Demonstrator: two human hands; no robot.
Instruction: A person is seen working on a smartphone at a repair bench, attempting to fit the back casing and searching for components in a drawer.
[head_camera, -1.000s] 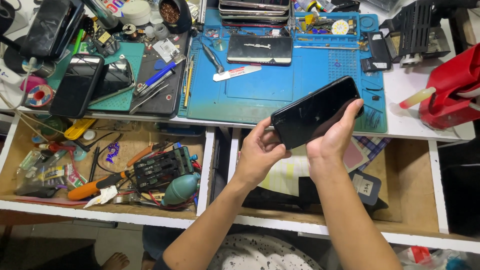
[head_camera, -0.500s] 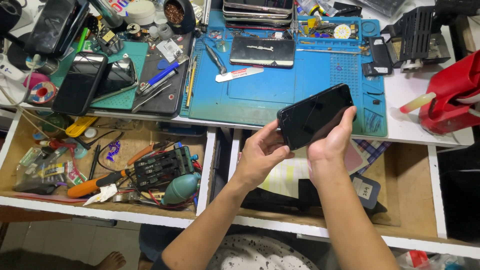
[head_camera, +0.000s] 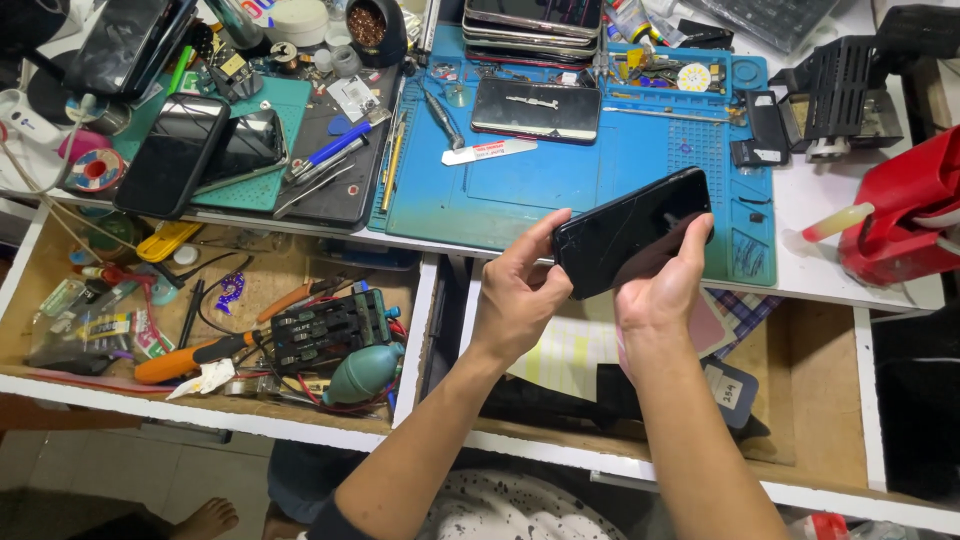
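Both hands, the left hand (head_camera: 515, 300) and right hand (head_camera: 660, 290), grip a closed black phone (head_camera: 632, 232) with a cracked face, lifted above the front edge of the tabletop (head_camera: 810, 210) over the blue mat (head_camera: 520, 190), apparently unopened so far.

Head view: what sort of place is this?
Most likely a phone repair bench. Both hands, left hand and right hand, hold a black phone above a blue repair mat; more phones lie there, and an open drawer holds tools.
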